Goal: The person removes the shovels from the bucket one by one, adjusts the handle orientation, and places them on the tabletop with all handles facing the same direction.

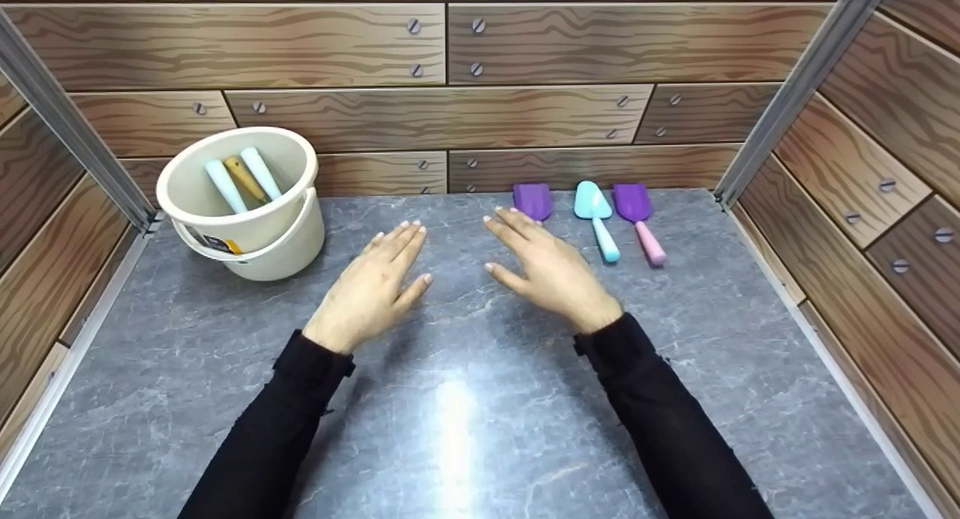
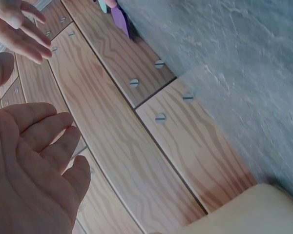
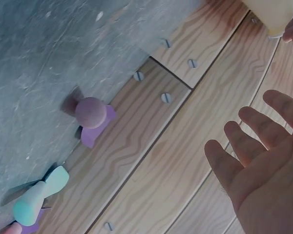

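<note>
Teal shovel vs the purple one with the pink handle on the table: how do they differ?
The teal shovel has a rounded, pointed blade; the purple shovel has a squarer one. The teal shovel is one colour throughout, while the purple shovel has a pink handle. The teal shovel lies nearer the right hand than the purple shovel. Both lie flat on the grey table, blades toward the wall, untouched.

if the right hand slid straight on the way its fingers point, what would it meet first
Most likely the purple shovel nearest it: the right hand hovers open, its fingertips aimed at that blade. Whether they already touch it is unclear, since depth is hard to judge.
</note>
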The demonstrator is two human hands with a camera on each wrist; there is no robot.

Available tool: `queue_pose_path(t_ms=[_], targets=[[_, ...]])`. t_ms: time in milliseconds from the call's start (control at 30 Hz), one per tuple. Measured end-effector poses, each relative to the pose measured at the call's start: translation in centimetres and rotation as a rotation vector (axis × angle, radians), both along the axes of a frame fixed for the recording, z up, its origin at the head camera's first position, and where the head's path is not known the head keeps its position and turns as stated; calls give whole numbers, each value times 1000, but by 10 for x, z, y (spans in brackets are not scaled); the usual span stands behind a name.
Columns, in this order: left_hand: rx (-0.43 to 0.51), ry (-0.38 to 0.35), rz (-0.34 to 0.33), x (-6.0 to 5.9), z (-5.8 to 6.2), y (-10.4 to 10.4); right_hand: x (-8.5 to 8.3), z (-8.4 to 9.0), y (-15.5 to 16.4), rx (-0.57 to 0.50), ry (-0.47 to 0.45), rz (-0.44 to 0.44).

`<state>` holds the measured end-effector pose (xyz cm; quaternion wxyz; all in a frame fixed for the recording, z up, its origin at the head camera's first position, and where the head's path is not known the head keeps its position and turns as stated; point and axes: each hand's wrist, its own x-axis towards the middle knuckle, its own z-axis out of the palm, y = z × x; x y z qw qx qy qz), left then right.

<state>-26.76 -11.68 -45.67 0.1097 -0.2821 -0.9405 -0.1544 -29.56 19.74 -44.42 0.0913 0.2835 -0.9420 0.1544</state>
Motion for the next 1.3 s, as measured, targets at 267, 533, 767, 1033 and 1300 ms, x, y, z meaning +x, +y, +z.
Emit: queue_pose_path(t_ms=[267,533,767,1033,1300], targets=[[26,7,50,-3,9,-14,8,2,-5,5,25,33],[43,89,108,-10,14,-31,12,1,-9,46,47,62],[95,130,156,-14,18,-47,16,2,-12,55,50,83],[138,183,226,-16,25,-66,21,4,-14,64,63,89],[164,278,327,-18,31,-93,24,3,-16,38,64,112]])
